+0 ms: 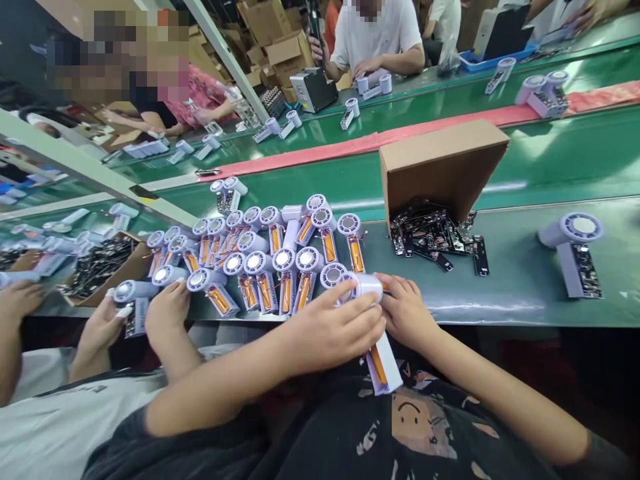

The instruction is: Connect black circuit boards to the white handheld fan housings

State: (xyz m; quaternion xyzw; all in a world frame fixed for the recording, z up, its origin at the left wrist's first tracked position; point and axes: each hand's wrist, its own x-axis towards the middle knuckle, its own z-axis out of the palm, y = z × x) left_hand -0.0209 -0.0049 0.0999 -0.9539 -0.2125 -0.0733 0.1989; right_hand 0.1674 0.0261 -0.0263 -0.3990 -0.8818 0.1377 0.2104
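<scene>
A lavender handheld fan (pixel 385 367), its handle uncovered so an orange battery shows, hangs tilted over the bench's near edge. My left hand (pixel 340 323) is closed around the fan's round head. Against the other side of that head is my right hand (pixel 407 310), fingers bent and pressed to it; its fingertips are partly hidden. Just left of my hands, several similar fans (pixel 285 261) with orange batteries and loose wires lie packed together. Right of them, black circuit boards (pixel 430 233) spill from a tipped cardboard box (pixel 445 167).
A fan with a circuit board in its handle (pixel 577 253) stands on the right of the bench (pixel 510 293). At left, a neighbour's hands (pixel 167 310) hold another fan beside a box of boards (pixel 107 267). Across the green conveyor (pixel 320 180), people work.
</scene>
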